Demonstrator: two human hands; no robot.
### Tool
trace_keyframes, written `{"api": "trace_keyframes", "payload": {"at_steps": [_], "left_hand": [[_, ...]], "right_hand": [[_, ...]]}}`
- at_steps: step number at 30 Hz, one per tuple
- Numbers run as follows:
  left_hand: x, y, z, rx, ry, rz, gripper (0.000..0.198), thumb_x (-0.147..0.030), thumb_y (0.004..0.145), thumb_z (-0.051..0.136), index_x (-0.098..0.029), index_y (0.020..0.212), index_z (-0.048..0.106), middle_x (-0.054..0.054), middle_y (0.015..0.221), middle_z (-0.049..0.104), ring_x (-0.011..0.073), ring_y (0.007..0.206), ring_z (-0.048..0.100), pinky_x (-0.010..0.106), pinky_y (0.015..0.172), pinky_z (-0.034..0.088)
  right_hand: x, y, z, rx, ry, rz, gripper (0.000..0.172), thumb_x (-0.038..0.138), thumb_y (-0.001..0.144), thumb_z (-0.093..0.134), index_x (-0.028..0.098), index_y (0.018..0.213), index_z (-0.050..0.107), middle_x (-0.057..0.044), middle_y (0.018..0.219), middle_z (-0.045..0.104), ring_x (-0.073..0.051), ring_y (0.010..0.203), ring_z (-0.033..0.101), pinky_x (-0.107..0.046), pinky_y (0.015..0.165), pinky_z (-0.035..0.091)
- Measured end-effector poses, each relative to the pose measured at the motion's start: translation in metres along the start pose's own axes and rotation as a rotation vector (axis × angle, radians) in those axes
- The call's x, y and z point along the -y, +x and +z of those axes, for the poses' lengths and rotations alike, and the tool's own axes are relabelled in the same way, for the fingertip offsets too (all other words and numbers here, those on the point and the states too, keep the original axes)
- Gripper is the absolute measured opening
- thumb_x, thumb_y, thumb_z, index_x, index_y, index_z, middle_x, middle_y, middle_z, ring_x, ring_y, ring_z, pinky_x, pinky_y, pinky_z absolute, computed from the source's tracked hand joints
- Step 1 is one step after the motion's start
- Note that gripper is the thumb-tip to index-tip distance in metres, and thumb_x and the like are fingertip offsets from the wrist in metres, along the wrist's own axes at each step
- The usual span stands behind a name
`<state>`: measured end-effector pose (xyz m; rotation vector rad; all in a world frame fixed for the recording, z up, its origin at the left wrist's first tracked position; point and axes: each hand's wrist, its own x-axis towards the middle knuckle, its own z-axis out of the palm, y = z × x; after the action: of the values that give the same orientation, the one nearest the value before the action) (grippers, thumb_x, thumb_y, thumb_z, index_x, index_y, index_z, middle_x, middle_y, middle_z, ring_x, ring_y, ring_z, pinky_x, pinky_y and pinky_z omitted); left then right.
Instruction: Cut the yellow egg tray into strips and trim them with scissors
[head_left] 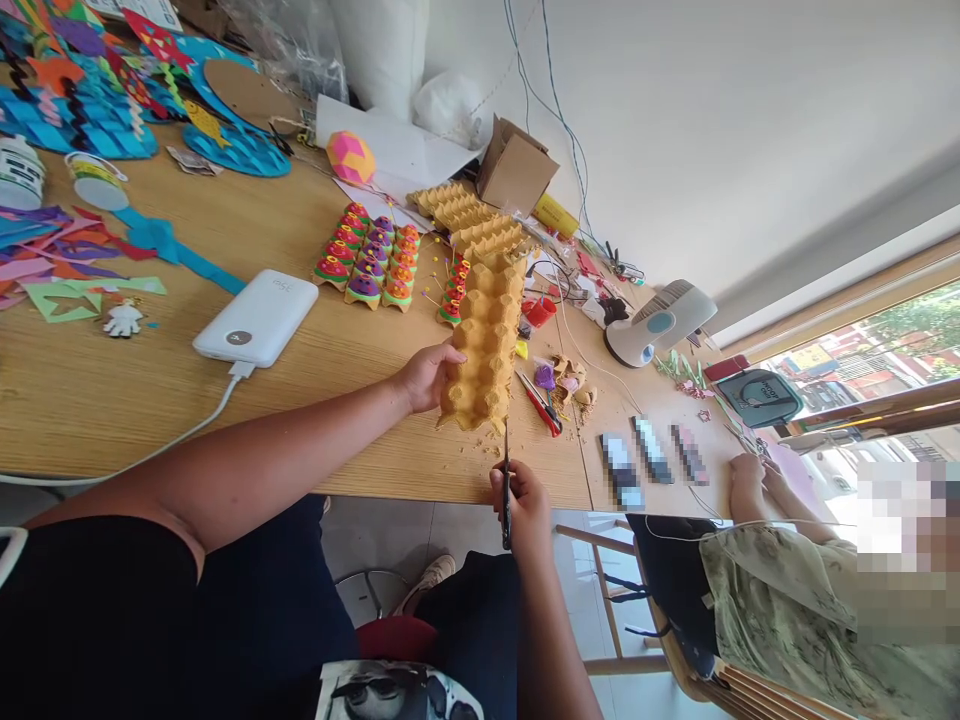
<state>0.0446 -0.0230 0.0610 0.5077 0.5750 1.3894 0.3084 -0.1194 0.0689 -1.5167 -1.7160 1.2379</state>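
Observation:
My left hand (pixel 431 378) is closed on the left edge of a yellow-brown egg carton (pixel 480 345), which is tilted up over the table. In my right hand (pixel 526 502) is a pair of black-handled scissors (pixel 507 515), seen edge-on, their thin blade pointing up at the carton's lower right corner. Whether the blade touches the carton, I cannot tell. Carton crumbs lie below. To the right rest a red utility knife (pixel 541 405) and torn carton pieces (pixel 576 380). Painted egg-carton strips (pixel 367 262) in red, purple and orange stand to the left.
A white power bank (pixel 256 318) with a cable lies at left, near paper strips (pixel 67 245). More egg cartons (pixel 465 215) and a cardboard box (pixel 516 165) stand behind. At right are a white fan (pixel 660 322), several blurred flat items and a seated person (pixel 787 590).

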Motion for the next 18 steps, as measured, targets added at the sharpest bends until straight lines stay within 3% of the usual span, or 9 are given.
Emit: {"api": "trace_keyframes", "payload": {"at_steps": [8,18], "left_hand": [[0.0007,-0.0046,0.0051,-0.022,0.000,-0.034,0.082,-0.030,0.058,0.083,-0.022,0.137,0.063,0.006,0.110,0.084,0.0352,0.107,0.080,0.046,0.093,0.067],[-0.0008,-0.0044,0.0068,-0.085,-0.018,-0.044,0.069,-0.028,0.062,0.079,-0.023,0.130,0.069,0.007,0.105,0.084,0.0366,0.102,0.084,0.046,0.083,0.069]], "right_hand": [[-0.0034,-0.0001,0.0014,-0.034,-0.001,0.005,0.064,0.088,0.089,0.075,0.025,0.094,0.069,0.006,0.064,0.051,-0.016,0.056,0.047,-0.028,0.053,0.035],[-0.0019,0.0032,0.0025,-0.023,-0.002,0.010,0.062,0.086,0.089,0.077,0.025,0.095,0.071,0.008,0.061,0.046,-0.015,0.056,0.042,-0.028,0.053,0.033]]}}
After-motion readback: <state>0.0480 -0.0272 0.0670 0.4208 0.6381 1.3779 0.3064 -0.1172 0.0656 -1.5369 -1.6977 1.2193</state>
